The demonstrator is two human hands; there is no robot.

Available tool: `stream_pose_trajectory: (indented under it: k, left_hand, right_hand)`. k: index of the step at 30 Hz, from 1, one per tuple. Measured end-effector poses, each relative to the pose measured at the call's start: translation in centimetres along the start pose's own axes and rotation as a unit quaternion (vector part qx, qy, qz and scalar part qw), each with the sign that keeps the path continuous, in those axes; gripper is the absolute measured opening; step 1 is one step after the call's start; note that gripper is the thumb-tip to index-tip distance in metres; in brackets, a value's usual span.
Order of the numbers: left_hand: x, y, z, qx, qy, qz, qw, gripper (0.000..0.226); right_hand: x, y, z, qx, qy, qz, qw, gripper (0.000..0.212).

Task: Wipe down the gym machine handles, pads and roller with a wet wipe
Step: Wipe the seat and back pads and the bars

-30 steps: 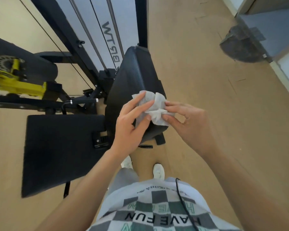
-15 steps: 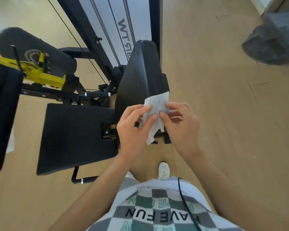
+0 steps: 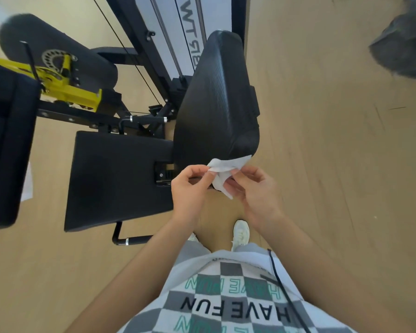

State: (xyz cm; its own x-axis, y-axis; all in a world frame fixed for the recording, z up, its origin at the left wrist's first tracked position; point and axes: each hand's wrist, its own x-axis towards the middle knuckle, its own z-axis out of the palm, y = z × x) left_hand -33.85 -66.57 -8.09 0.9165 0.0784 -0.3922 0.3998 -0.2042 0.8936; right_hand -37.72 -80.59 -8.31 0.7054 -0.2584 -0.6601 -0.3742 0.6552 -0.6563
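A tan floor (image 3: 334, 164) fills the view. On it stands a black machine frame (image 3: 135, 25) with cables and a white panel. A tall back pad (image 3: 216, 97) rises beside the frame, tilted toward the person. A flat seat pad (image 3: 115, 179) lies just left of its lower end. Another black pad (image 3: 5, 150) sits at the left edge. A dark roller (image 3: 46, 44) lies at upper left, behind a yellow arm (image 3: 67, 92). A black handle (image 3: 130, 240) juts out under the seat pad's near edge. A dark grey object (image 3: 404, 49), blurred, sits at upper right.

The person's checked shirt (image 3: 226, 296) fills the bottom, with a white shoe (image 3: 241, 233) above it. The left hand (image 3: 190, 188) and right hand (image 3: 255, 191) meet in front of the back pad's near end. Each pinches the wipe (image 3: 222, 171) between thumb and fingertips. The white, crumpled wipe stretches between them, its top edge overlapping the back pad; whether it touches the pad cannot be told.
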Motion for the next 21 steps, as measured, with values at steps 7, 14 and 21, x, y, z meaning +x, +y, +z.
stream_pose_trajectory:
  k: [7,14,21]
  left_hand:
    - [0.5,0.2,-1.0,-0.247,-0.094,-0.197,0.944,0.030]
    - [1.2,0.9,-0.8,-0.244,-0.142,-0.194,0.939,0.027]
    - [2.3,-2.2,-0.5,-0.298,-0.074,-0.237,0.922,0.034]
  right_hand:
    - [0.3,0.5,1.2,0.165,-0.037,0.097,0.981,0.031]
    - [0.0,2.5,3.3,0.100,0.039,-0.022,0.994,0.013]
    - [1.4,4.4,3.6,0.153,0.080,0.019,0.985,0.011]
